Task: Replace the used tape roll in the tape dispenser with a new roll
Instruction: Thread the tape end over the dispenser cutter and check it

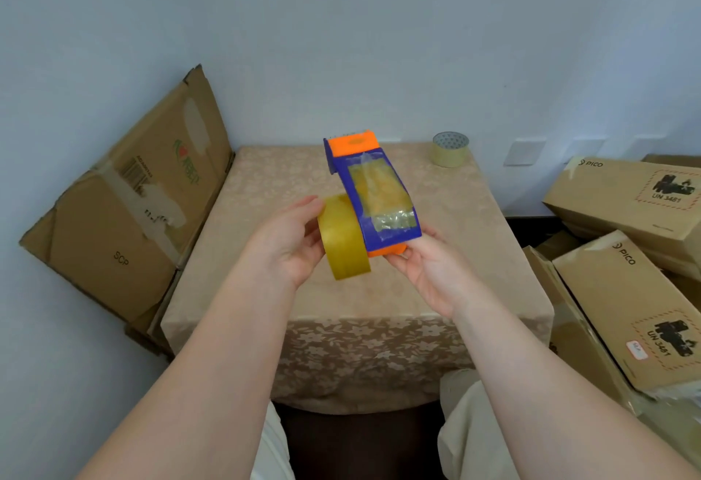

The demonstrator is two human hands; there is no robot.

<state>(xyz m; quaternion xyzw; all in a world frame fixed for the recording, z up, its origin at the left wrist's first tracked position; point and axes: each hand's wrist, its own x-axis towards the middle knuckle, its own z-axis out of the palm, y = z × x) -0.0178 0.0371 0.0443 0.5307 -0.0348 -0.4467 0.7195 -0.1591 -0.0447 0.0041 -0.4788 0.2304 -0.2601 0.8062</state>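
Gripping: left hand (292, 244) curls around the yellow tape roll (343, 238), fingers over its rim, probably to steer it.
Bracing: right hand (421, 271) pinches the tape dispenser (373, 191) at its near end, tilted above the table (265, 191) for access.
Contact: roll touches the dispenser's side.
Spare: another roll (450, 148) waits at the far corner.
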